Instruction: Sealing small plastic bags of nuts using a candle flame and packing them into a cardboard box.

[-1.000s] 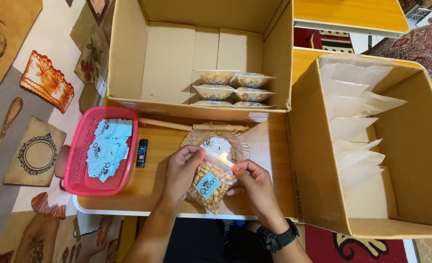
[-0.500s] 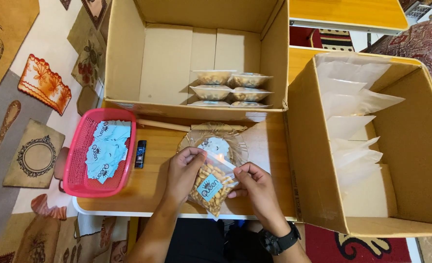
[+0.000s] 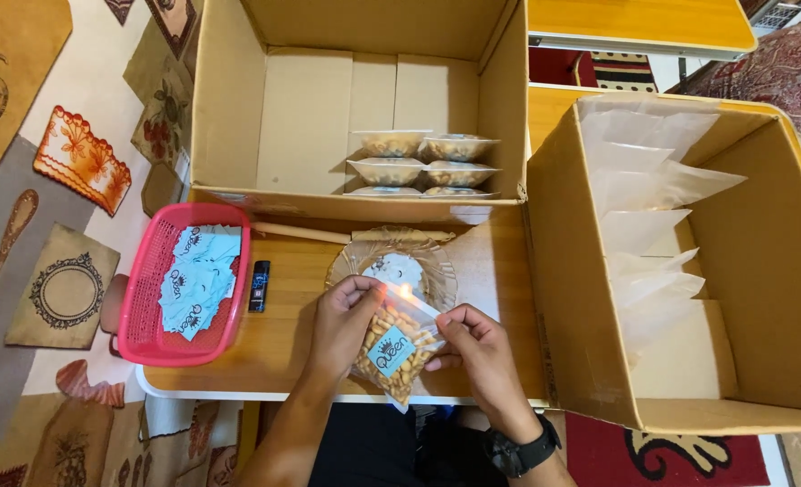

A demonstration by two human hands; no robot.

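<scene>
Presently, a clear bag of nuts (image 3: 391, 347) is being pinched at its top edge by both hands, left hand (image 3: 345, 323) at ten o'clock, right hand (image 3: 480, 347) at three; its long axis is running from one o'clock to seven, above the table edge.

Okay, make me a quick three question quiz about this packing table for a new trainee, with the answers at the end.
1. True or false: both hands grip the same clear bag of nuts.
2. What lies in the pink basket? A) blue labels B) nuts C) scissors
3. Fill in: the small flame burns at the bag's ____ edge.

Key
1. True: the left hand and right hand pinch its top corners.
2. A: blue labels.
3. Top, above the glass dish.
</scene>
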